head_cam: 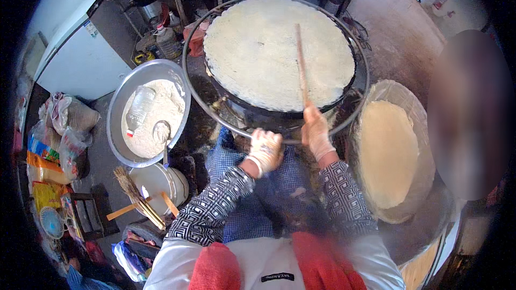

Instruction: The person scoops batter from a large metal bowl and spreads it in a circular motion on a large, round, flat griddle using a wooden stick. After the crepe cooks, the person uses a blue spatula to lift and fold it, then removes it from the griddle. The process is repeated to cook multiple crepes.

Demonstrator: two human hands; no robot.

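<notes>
A wide sheet of pale batter (pixel 258 52) covers the round black griddle (pixel 258 111) in front of me. My right hand (pixel 316 131), in a thin clear glove, grips a wooden stick (pixel 301 64) that reaches over the sheet; whether its tip touches the batter is unclear. My left hand (pixel 265 151), gloved too, is closed on the near part of the metal ring (pixel 225 123) around the griddle. To the right lies a stack of thin flatbreads (pixel 389 153) on an oval, cloth-like lining (pixel 421 141).
At left stands a metal basin (pixel 117 129) of flour (pixel 147 147) with a plastic bottle (pixel 141 106) and a ladle (pixel 161 131). A white bucket (pixel 181 185) with a straw brush (pixel 133 189) across it is below. Bags (pixel 76 112) sit farther left; an oil jug (pixel 167 42) stands behind the basin.
</notes>
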